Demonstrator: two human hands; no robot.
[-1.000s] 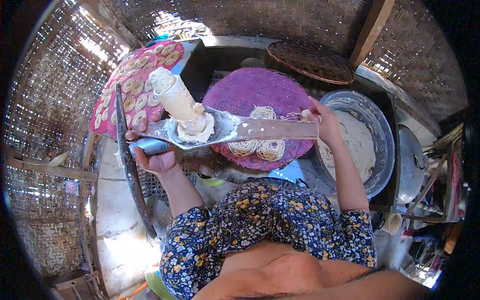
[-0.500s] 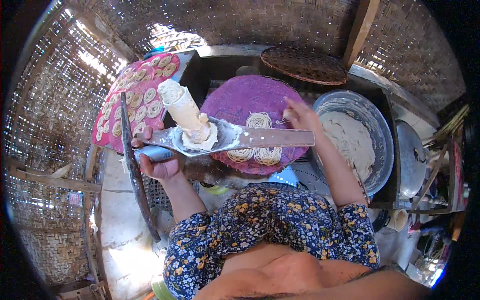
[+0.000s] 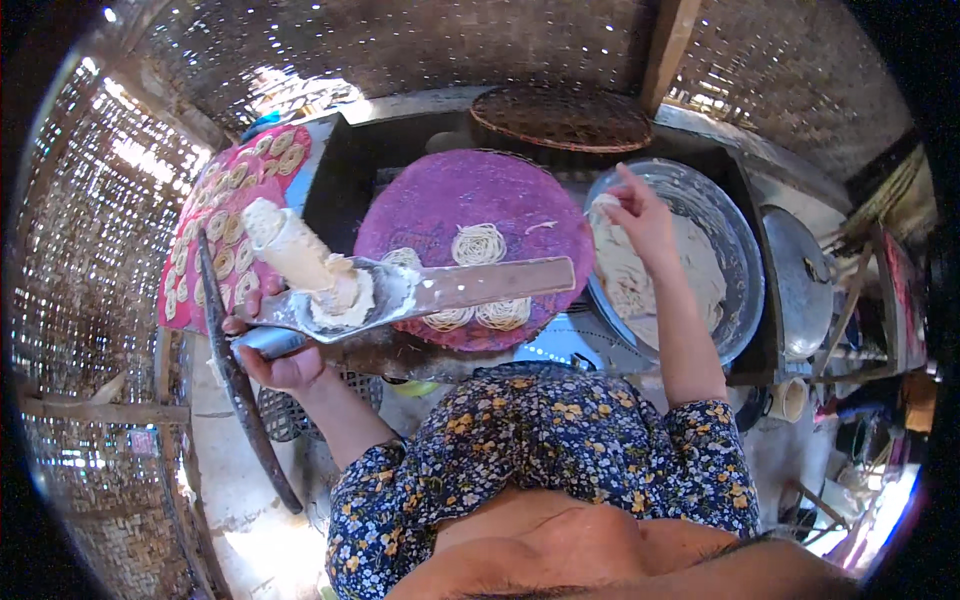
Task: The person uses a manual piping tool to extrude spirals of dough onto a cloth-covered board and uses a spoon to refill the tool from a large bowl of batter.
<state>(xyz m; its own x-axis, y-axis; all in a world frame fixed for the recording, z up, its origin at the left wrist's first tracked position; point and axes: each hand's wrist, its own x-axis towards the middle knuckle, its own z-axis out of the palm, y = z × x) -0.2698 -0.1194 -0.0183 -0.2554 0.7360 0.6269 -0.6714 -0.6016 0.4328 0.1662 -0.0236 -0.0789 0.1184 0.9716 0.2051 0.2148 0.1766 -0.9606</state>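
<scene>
My left hand point(image 3: 285, 368) is closed around the metal cylinder under a wooden noodle press point(image 3: 490, 283). A thick column of pale dough point(image 3: 285, 245) stands tilted on the press's hollow, with dough smeared around its base. Over the left rim of a large metal basin point(image 3: 752, 300), my right hand point(image 3: 642, 220) is raised with thumb and fingers pinching a small lump of white dough point(image 3: 604, 204). Coiled noodle nests point(image 3: 478, 245) lie on a round purple cloth-covered tray point(image 3: 450, 190), partly hidden by the press. A short loose strand point(image 3: 541, 225) lies near its right side.
Soft pale dough point(image 3: 640, 285) fills the basin. At the left, a pink cloth point(image 3: 185, 310) bears many noodle nests. A dark curved stick point(image 3: 235, 375) crosses beside my left hand. A woven tray point(image 3: 560, 120) leans at the back; a metal lid point(image 3: 800, 285) stands at the right.
My right hand has gone from the right part of the purple tray to above the basin's left rim. My left hand still holds the press; the whole view has shifted.
</scene>
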